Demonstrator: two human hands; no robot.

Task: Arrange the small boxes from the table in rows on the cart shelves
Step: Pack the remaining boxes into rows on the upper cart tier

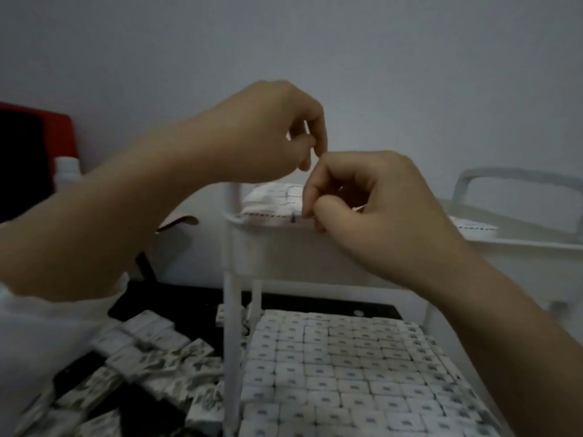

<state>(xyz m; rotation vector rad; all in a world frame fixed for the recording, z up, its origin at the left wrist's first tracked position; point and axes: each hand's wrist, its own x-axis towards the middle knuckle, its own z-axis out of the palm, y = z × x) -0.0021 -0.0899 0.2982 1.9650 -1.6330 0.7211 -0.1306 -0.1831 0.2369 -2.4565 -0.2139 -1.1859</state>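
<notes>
Beside the curled fingers of the right hand [378,203], the top-shelf boxes [271,200] are white with dark dashed edging. Below that hand, the lower-shelf boxes [340,367] form a white grid, one grey mark each, in a white cart [232,310]. Down-left, the loose boxes [157,357] show grey print on a black table [176,298].

One head-worn wide-angle camera looks forward and down, close over the white cart [232,310], its lower shelf [315,287] beneath, table [176,301] at left.

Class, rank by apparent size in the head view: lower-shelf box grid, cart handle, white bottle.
1. box grid
2. cart handle
3. white bottle
The grid lies nearest the camera, which flatters it.
</notes>
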